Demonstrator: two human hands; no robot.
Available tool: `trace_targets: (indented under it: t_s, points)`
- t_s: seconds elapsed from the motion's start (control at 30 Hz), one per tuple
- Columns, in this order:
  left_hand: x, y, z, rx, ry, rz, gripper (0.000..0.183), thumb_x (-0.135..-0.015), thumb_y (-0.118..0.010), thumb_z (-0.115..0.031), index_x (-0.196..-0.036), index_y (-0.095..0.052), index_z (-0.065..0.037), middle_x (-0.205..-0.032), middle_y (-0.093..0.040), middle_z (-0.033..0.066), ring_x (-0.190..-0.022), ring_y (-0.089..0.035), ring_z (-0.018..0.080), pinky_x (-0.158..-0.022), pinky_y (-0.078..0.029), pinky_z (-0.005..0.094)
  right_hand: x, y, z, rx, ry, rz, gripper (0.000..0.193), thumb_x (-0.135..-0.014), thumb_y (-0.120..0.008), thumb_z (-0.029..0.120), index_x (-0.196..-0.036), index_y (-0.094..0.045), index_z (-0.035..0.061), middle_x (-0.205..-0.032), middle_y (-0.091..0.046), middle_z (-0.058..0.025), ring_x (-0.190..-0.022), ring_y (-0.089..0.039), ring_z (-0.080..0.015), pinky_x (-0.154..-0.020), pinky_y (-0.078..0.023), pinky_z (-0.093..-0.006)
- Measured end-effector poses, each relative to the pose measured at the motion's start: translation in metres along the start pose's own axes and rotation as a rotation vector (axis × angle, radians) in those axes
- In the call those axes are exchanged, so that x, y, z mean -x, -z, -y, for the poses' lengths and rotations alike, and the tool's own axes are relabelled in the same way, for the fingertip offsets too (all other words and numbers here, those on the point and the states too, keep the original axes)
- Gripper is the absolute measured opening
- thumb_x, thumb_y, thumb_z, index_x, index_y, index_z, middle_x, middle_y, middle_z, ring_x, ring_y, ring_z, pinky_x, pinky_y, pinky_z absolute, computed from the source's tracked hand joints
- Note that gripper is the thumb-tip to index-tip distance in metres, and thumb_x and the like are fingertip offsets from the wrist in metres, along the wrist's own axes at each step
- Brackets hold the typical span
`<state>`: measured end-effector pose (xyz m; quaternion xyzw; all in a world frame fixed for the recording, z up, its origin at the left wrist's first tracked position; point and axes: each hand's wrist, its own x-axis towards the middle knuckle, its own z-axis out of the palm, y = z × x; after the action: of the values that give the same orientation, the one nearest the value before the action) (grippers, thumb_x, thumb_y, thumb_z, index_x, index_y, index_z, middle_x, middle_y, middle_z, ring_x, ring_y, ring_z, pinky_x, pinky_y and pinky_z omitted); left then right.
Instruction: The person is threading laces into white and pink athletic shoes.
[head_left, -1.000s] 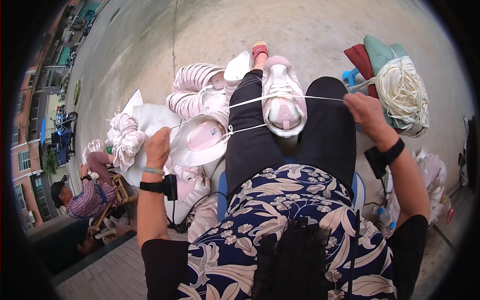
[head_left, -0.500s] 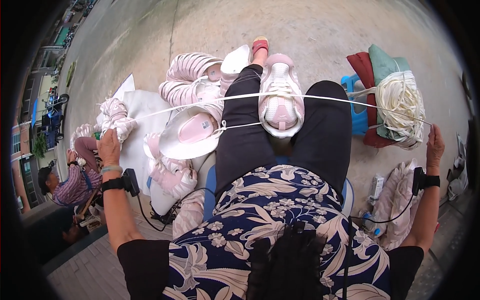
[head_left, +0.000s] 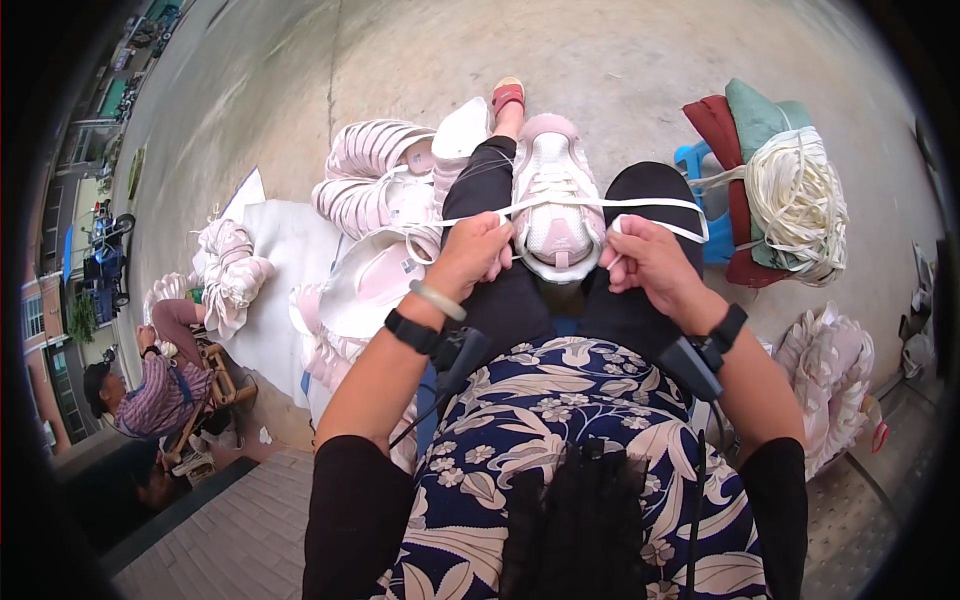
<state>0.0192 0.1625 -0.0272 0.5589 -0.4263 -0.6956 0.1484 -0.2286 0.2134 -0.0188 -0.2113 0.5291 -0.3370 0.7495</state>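
A pink-and-white sneaker [head_left: 556, 205] rests between my thighs, its rounded toe pointing away from me and its opening nearer. A flat white shoelace [head_left: 650, 202] crosses its lacing area and loops out past my right knee. Just left of the sneaker, my left hand [head_left: 474, 252] is closed, thumb and fingers pinching the lace. On the other side, my right hand [head_left: 645, 262] pinches the lace too, close to the shoe's collar. The fingertips partly hide the lace ends. Beside my left thigh lies a pink-lined white shoe piece [head_left: 375, 280].
Stacked pink-and-white shoe pieces [head_left: 370, 165] lie at the left on white sheeting [head_left: 275, 290]. At right, a blue stool [head_left: 690, 160] bears red and green cloth and a bundle of white laces [head_left: 797, 205]. More shoes [head_left: 830, 370] lie below it. Another person [head_left: 150, 390] sits far left.
Both hands have come inward from far out on either side to close beside the sneaker. The lace, stretched taut before, now hangs slack in a loop at the right.
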Motion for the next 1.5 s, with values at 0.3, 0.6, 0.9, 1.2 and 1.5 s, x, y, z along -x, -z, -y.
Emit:
trace_targets:
  t_s: [0.3,0.6,0.9,1.2,1.5]
  points:
    - [-0.043,-0.013,-0.017,0.083,-0.168,-0.161,0.021,-0.092,-0.051,-0.02,-0.075,-0.052,-0.006,-0.058,-0.054,0.0022,-0.038,-0.039,0.0048,-0.034,-0.027,0.019,-0.058,-0.01,0.009,-0.085,0.135,-0.211,0.012,-0.088,-0.055,0.012,-0.077,-0.054,0.0067,-0.063,-0.057,-0.001,-0.048,-0.049,-0.0063,-0.043,-0.04,-0.0203]
    - [-0.021,-0.02,-0.011,0.124,-0.249,-0.191,0.018,-0.092,-0.051,-0.018,-0.078,-0.053,-0.006,-0.063,-0.057,0.0018,-0.041,-0.044,0.0035,-0.036,-0.031,0.0172,-0.047,-0.005,0.007,-0.114,0.2,-0.128,0.007,-0.089,-0.056,0.013,-0.087,-0.057,0.0065,-0.08,-0.063,-0.0033,-0.061,-0.055,-0.0061,-0.053,-0.041,-0.0197]
    - [-0.009,-0.014,0.004,-0.032,-0.391,-0.283,0.016,-0.091,-0.054,-0.018,-0.086,-0.06,-0.004,-0.067,-0.059,0.0006,-0.047,-0.049,0.0033,-0.042,-0.039,0.0165,-0.048,-0.004,0.002,0.038,0.391,-0.191,0.012,-0.085,-0.062,0.01,-0.074,-0.057,0.0059,-0.062,-0.052,0.0019,-0.051,-0.046,-0.0042,-0.045,-0.036,-0.0173]
    - [-0.023,-0.015,0.015,-0.354,-0.769,-0.54,0.014,-0.084,-0.061,-0.012,-0.081,-0.061,0.002,-0.059,-0.052,-0.0018,-0.053,-0.042,0.0044,-0.048,-0.036,0.0223,-0.066,-0.011,-0.011,0.045,0.579,-0.358,0.008,-0.083,-0.061,0.005,-0.077,-0.056,0.0033,-0.062,-0.054,0.0007,-0.055,-0.052,-0.0047,-0.048,-0.042,-0.0179]
    - [-0.025,-0.021,0.026,-0.077,-0.505,-0.387,0.014,-0.089,-0.057,-0.014,-0.081,-0.058,-0.003,-0.064,-0.049,-0.0062,-0.054,-0.041,0.0005,-0.046,-0.032,0.0176,-0.066,-0.006,-0.017,0.578,0.775,-0.517,0.013,-0.073,-0.065,0.006,-0.074,-0.054,0.0003,-0.061,-0.056,-0.0083,-0.055,-0.053,-0.015,-0.054,-0.043,-0.0291]
